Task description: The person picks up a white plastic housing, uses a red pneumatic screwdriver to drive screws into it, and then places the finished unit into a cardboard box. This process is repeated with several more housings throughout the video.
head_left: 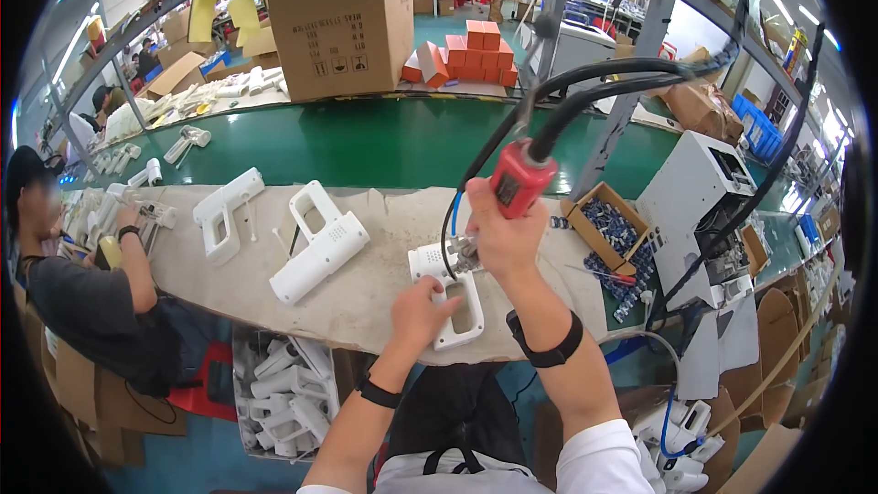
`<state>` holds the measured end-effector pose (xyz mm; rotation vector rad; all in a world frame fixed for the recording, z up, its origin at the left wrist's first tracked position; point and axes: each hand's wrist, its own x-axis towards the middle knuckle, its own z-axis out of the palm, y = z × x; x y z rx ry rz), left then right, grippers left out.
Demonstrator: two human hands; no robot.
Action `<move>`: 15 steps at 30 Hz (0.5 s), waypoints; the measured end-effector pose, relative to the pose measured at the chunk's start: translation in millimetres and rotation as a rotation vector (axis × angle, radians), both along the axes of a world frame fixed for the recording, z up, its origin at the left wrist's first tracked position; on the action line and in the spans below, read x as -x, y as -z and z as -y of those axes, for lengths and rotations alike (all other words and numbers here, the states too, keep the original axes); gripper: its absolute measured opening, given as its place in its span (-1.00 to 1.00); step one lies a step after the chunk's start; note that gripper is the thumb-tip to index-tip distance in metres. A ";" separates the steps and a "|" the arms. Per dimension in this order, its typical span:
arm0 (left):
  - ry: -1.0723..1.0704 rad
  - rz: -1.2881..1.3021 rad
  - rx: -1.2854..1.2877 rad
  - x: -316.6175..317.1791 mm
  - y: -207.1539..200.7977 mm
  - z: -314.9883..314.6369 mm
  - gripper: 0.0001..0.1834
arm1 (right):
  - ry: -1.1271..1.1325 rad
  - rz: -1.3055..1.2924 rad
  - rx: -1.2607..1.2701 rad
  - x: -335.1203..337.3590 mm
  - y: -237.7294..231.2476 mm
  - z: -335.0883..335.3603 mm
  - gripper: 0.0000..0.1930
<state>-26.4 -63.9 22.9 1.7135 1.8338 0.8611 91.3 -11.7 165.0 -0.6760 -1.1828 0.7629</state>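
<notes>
My right hand (pixel 506 242) is wrapped round a red powered screwdriver (pixel 523 176) with a thick black cable rising from its top. Its lower end is hidden behind my hand, over a white gun-shaped plastic housing (pixel 428 261). That housing lies on the brown bench cover in front of me, its looped handle toward me. At the handle's left side, my left hand (pixel 419 316) grips it with thumb and fingers. Something clear or metallic shows at the housing beside my right hand; I cannot make it out. Two similar white housings (pixel 320 261) (pixel 229 210) lie to the left.
On the right are a cardboard tray (pixel 599 229) of small blue parts, a red-handled screwdriver (pixel 622 279) and a white machine (pixel 686 220). A green belt (pixel 366 142) runs behind. Another person (pixel 101 284) works at left. A crate of white housings (pixel 283 393) stands below.
</notes>
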 end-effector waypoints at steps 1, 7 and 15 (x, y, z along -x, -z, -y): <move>0.005 0.000 0.006 -0.8 0.3 -0.7 -0.57 | 0.016 0.040 0.021 1.0 9.5 -4.0 -0.78; -0.025 0.060 0.006 0.0 -0.8 3.3 -0.52 | -0.065 0.053 0.041 12.8 8.6 -4.9 -0.79; -0.048 0.079 0.210 8.4 1.9 -3.2 -0.42 | 0.147 -0.082 0.011 -26.5 -54.0 32.7 -0.72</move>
